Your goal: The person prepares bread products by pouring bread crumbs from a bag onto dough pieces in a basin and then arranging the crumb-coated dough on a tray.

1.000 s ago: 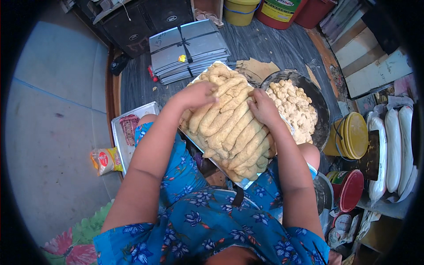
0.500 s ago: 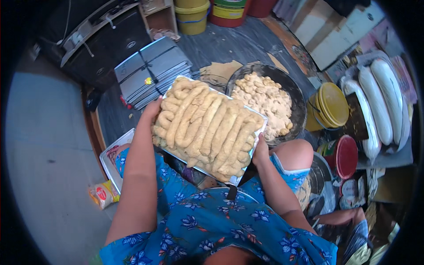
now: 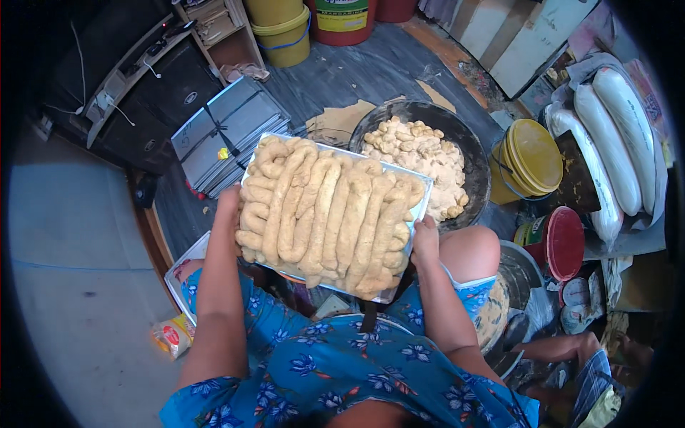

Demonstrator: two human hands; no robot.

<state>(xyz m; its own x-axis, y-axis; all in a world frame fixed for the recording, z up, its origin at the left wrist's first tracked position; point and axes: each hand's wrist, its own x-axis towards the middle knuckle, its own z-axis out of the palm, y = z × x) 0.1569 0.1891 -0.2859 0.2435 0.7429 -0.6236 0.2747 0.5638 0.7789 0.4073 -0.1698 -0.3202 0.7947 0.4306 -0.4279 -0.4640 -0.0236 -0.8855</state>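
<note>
Long ropes of pale, floury dough (image 3: 328, 214) lie heaped side by side on a shallow white tray (image 3: 426, 201), held above my lap. At its left edge, my left hand (image 3: 229, 202) grips the tray, its fingers partly hidden beneath. My right hand (image 3: 426, 241) is closed on the right edge, thumb near the rim. Just beyond the tray's far right corner, a wide black basin (image 3: 480, 164) holds many small floured dough lumps (image 3: 421, 160); the tray overlaps its near left side.
Tied stacked grey trays or sheets (image 3: 232, 128) lie far left. On the right are a yellow lidded bucket (image 3: 535, 160), a red-lidded bucket (image 3: 566, 242), long white wrapped rolls (image 3: 605, 150) and a metal basin (image 3: 524, 271). Another person's arm (image 3: 560, 348) shows lower right.
The tray has turned slightly and sits more level across my lap, its left side a little lower and further left. Both hands keep their hold. My view has shifted a little.
</note>
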